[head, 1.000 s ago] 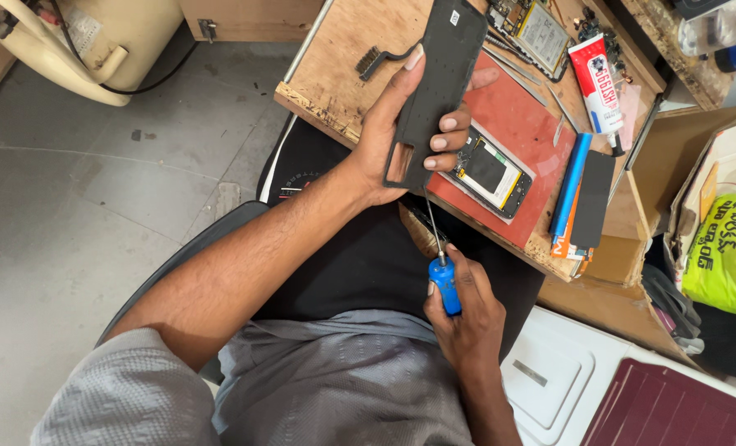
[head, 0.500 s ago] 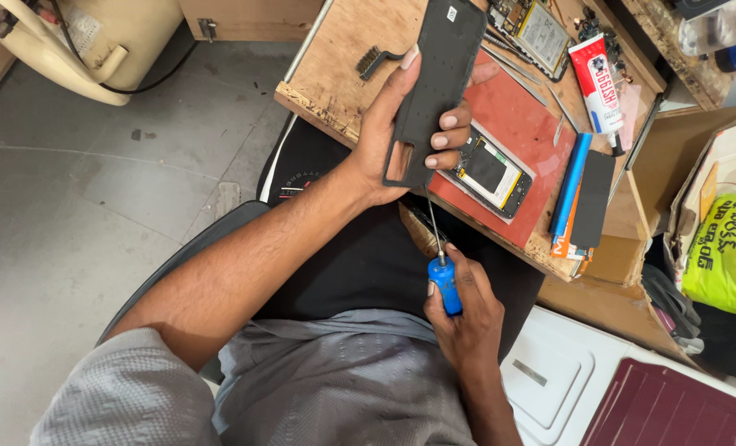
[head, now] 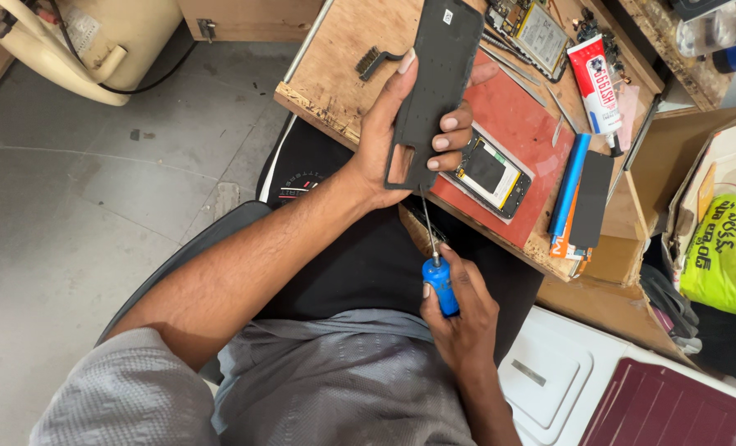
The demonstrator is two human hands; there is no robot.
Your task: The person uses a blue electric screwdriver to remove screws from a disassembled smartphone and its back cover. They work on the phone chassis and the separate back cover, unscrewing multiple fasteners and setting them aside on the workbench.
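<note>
From the head camera I look down over my lap at a wooden workbench (head: pixel 335 62) with a red mat (head: pixel 521 132) on it; I place everything from that mat.

My left hand (head: pixel 389 136) holds a dark back cover (head: pixel 434 87) upright over the mat's left edge. The thumb lies along the cover's left side and the other fingers (head: pixel 451 132) curl round its right edge, pinching it between them. I judge it is tilted this way to turn its inner face up to me.

Below the mat's near edge, over my lap, my right hand (head: pixel 459 318) wraps a blue-handled screwdriver (head: pixel 438 277). Its fingers are pressed together round the handle, and the thin shaft points up to the cover's lower edge; I cannot tell if the tip touches.

On the mat, just right of the cover, lies an opened phone (head: pixel 490 175), inner side up, likely kept flat so its parts stay put. Past the mat's right edge lie a blue bar (head: pixel 568 183) and a black slab (head: pixel 593 198) side by side. Beyond the mat's far edge rest a glue tube (head: pixel 595 83) and a circuit board (head: pixel 541 33). Left of the mat is a small wire brush (head: pixel 376 59).

As for containers, an open cardboard box (head: pixel 707 173) stands well to the right of the mat, holding a yellow-green bag (head: pixel 727 256).
</note>
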